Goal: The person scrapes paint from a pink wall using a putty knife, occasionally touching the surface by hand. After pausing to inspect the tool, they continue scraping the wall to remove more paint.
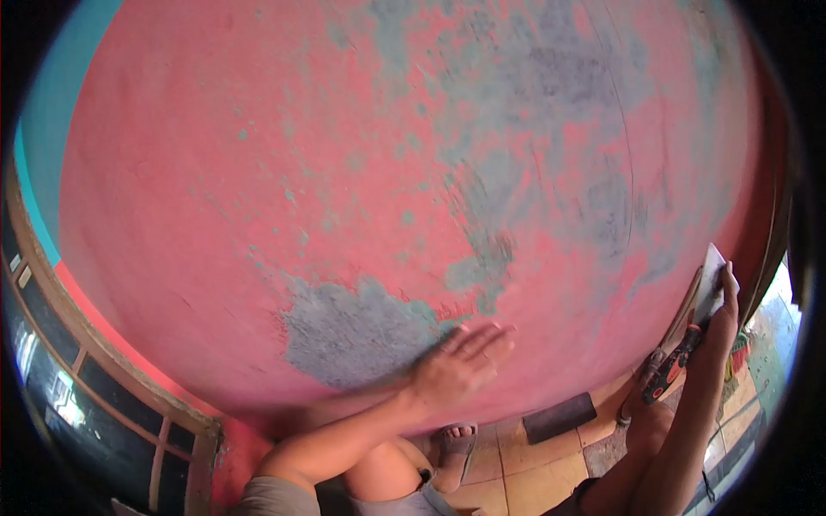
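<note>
Against the wall (284, 215), with its flaking pink paint and bare grey patches, my left hand (465, 365) lies open with fingers stretched out, slightly blurred. It is just right of a large bare grey patch (357, 335) low on the wall. At the far right, my right hand (730, 301) is raised beside the wall, its fingers closed on a scraper. The scraper has a pale flat blade (709, 284) seen nearly edge-on and a black and orange handle (673, 368) pointing down toward my knee. My palm is largely hidden.
A wooden-framed window (86, 361) stands at the lower left. Below the wall is a tiled floor (542, 477) with a dark flat rectangular piece (559, 417) on it. My sandaled foot (456, 447) is near the wall's base. A red and green brush-like thing (738, 353) stands at right.
</note>
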{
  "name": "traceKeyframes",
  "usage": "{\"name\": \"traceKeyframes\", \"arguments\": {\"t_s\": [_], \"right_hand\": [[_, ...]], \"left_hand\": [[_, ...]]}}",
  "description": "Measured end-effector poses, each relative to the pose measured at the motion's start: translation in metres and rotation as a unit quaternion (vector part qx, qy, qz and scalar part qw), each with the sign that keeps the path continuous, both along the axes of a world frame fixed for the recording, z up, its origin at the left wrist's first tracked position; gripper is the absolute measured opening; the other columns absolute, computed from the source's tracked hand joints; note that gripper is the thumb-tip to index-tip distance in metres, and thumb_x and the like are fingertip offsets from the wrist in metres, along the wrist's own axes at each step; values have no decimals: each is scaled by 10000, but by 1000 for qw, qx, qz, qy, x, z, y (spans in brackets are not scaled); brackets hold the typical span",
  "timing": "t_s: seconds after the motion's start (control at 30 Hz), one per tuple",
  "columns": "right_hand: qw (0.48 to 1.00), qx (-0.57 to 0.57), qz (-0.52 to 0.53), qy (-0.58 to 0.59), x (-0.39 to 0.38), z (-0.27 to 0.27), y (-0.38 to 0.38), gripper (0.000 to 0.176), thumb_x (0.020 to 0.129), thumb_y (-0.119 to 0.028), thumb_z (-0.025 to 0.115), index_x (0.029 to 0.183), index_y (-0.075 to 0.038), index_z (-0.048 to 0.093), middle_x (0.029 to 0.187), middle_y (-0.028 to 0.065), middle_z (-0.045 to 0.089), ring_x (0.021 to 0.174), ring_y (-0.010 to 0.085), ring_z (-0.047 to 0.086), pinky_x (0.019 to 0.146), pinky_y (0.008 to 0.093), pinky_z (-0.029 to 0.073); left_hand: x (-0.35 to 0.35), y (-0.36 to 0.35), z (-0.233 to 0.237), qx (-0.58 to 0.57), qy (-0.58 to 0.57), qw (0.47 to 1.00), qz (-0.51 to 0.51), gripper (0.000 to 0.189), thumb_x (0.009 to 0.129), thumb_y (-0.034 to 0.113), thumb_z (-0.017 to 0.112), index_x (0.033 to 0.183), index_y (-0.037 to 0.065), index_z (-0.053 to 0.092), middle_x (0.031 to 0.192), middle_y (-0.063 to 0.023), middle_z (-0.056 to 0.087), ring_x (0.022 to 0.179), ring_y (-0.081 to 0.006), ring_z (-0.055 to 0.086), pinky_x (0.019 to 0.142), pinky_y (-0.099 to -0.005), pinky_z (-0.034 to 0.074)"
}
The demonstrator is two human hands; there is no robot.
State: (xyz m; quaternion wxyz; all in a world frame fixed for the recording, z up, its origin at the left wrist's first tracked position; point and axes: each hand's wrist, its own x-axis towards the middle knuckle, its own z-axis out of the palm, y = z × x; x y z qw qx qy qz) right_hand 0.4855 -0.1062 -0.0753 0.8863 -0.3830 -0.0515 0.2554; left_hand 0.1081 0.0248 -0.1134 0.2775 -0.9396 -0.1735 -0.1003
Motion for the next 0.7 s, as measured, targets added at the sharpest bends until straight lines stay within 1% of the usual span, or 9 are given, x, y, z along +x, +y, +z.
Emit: {"name": "traceKeyframes", "arguments": {"t_s": [0.03, 0.13, 0.2, 0.3, 0.47, 0.57, 0.6, 0.63, 0.7], "right_hand": [[999, -34, 38, -13, 14, -11, -10, 470, 953, -402, 615, 1278, -63, 619, 1132, 57, 673, 988, 208, 675, 917, 337, 520], [994, -79, -53, -58, 28, -24, -26, 376, 1001, -316, 553, 1282, -76, 619, 1022, 43, 684, 679, 98, 643, 537, 226, 516], [987, -43, -63, -144, 59, -55, -29, 356, 1052, -239, 442, 1353, -119, 590, 796, 9, 634, 431, 65, 515, 369, 178, 417], [984, -15, -63, -163, 70, -64, -40, 400, 1044, -159, 365, 1405, -108, 527, 839, 40, 650, 506, 90, 573, 425, 193, 478], [992, -52, -70, -93, 36, -35, -31, 390, 1048, -134, 364, 1396, -53, 522, 934, 83, 678, 650, 134, 657, 579, 234, 569], [991, -49, -73, -106, 19, -29, -25, 338, 1049, -251, 484, 1229, 0, 622, 945, 74, 700, 707, 141, 692, 668, 284, 588], [994, -45, -51, -83, 9, -20, -23, 333, 1049, -251, 479, 1220, -7, 629, 936, 76, 704, 718, 149, 699, 677, 293, 592], [993, -87, -82, -15, -12, 6, -18, 360, 1064, -167, 407, 1383, -147, 573, 999, 21, 663, 636, 54, 607, 517, 189, 536], [993, -92, -77, -1, -15, 9, -17, 364, 1067, -171, 405, 1389, -155, 574, 1019, 14, 663, 660, 53, 615, 529, 196, 538]], "left_hand": [[-4, 2, 11, 66, -31, 997, 24, 533, 935, 389, 603, 1418, 173, 540, 1562, -27, 402, 1486, -292, 273, 1194, -584, 136], [-13, 7, 56, 179, -150, 970, 68, 592, 924, 461, 615, 1451, 211, 517, 1588, -52, 362, 1502, -377, 203, 1176, -645, 44], [-17, 8, 76, 207, -214, 947, 117, 647, 916, 504, 608, 1482, 218, 477, 1615, -89, 298, 1505, -408, 167, 1173, -650, 30], [-17, 13, 47, 190, -238, 945, 120, 682, 916, 540, 590, 1501, 219, 446, 1626, -118, 261, 1508, -401, 161, 1170, -655, 17], [-42, 1, -23, 110, 99, 988, 40, 656, 912, 512, 584, 1484, 212, 467, 1628, -60, 274, 1513, -309, 198, 1183, -634, 27], [-44, -2, -32, 72, 246, 966, -23, 573, 889, 459, 617, 1399, 203, 564, 1599, -26, 340, 1500, -227, 252, 1200, -596, 38], [-44, -1, -31, 68, 263, 962, -37, 546, 880, 441, 630, 1368, 198, 592, 1584, -20, 367, 1492, -210, 271, 1206, -583, 41], [-44, 1, -30, 63, 279, 957, -51, 519, 872, 424, 642, 1336, 193, 620, 1568, -14, 395, 1484, -193, 291, 1211, -570, 44], [-44, 3, -25, 56, 262, 961, -64, 478, 860, 396, 662, 1287, 181, 653, 1531, -12, 450, 1468, -184, 324, 1217, -552, 51]]}}
